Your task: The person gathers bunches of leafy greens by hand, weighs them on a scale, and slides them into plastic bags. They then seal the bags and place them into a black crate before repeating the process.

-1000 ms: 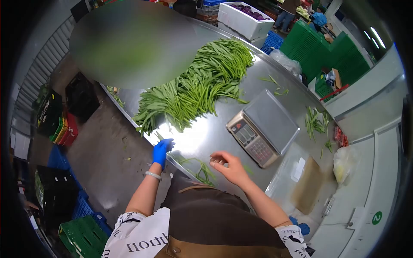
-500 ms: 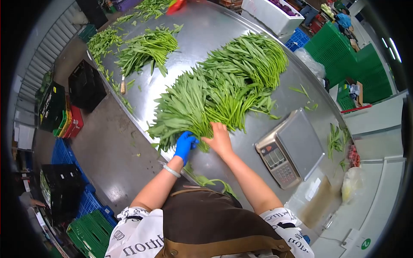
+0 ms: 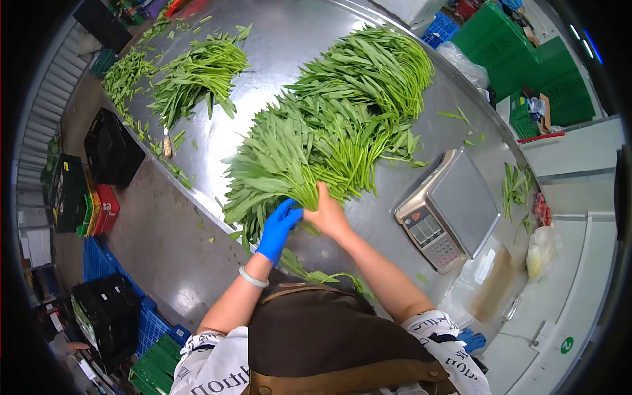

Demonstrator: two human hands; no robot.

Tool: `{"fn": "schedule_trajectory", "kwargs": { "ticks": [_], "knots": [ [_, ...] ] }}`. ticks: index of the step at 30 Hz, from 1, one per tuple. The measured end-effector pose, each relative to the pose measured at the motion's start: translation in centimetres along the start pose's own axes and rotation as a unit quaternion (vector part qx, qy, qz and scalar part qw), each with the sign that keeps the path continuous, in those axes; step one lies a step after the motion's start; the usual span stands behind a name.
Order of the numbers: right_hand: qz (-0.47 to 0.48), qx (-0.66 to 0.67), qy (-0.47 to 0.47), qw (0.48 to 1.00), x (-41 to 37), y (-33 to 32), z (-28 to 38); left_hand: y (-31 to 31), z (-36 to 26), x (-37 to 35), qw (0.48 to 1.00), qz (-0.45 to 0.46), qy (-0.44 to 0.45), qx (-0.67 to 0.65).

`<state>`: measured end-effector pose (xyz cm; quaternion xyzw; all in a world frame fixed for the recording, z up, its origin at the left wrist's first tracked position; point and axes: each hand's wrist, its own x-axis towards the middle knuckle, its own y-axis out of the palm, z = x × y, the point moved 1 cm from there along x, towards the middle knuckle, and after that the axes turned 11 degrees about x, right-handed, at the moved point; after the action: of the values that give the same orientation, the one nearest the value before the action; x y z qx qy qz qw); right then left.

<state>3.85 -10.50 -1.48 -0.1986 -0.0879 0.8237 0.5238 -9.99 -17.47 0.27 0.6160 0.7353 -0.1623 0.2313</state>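
Observation:
A large pile of leafy water spinach lies on the metal table, its stems toward the right and front. My bare right hand is closed round the stems of a bunch of water spinach at the pile's near left side. Against the lower edge of that bunch, my left hand, in a blue glove, has its fingers curled in at the stems, beside the right hand. Its fingertips are partly hidden. Loose stems lie between my forearms.
A digital scale stands to the right. A smaller heap of greens and a knife lie to the left, near the table edge. Stray leaves are at the far right. Black crates sit on the floor.
Both hands have closed in on the bunch's stems, the right now wrapped round them, the left brought nearer to it. The view has shifted slightly.

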Motion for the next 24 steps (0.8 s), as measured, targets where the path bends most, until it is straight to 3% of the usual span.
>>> {"fn": "schedule_trajectory", "kwargs": {
  "ticks": [3, 5, 8, 11, 15, 19, 23, 24],
  "knots": [
    [0.041, 0.163, 0.021, 0.986, 1.6, -0.3, -1.9, -0.6, 0.1, -0.7, 0.999, 0.038, 0.027, 0.013],
    [0.068, 0.198, 0.083, 0.974, 2.5, -2.3, 0.8, -1.3, 0.2, -1.4, 0.998, 0.050, 0.009, 0.029],
    [0.101, 0.295, 0.012, 0.950, 2.9, -4.6, 4.4, -1.5, 2.4, -1.8, 0.996, 0.078, -0.040, 0.031],
    [0.092, 0.261, -0.026, 0.961, 1.8, -5.5, 5.6, -0.8, 3.1, -2.1, 0.993, 0.098, -0.064, 0.032],
    [0.097, 0.165, -0.061, 0.980, 0.8, -3.4, 2.0, -0.3, 4.8, -1.7, 0.994, 0.059, -0.084, 0.019],
    [0.083, -0.120, -0.088, 0.985, 0.5, -1.5, -1.3, 0.3, 4.8, -1.2, 0.996, -0.017, -0.086, -0.006],
    [-0.042, -0.138, -0.157, 0.977, 0.2, -1.6, 0.2, 0.1, 3.2, -0.2, 0.998, -0.038, -0.047, -0.032],
    [-0.020, -0.156, -0.153, 0.976, 0.4, -1.4, 0.3, 0.2, 3.0, 0.2, 0.996, -0.035, -0.057, -0.060]
  ]
}}
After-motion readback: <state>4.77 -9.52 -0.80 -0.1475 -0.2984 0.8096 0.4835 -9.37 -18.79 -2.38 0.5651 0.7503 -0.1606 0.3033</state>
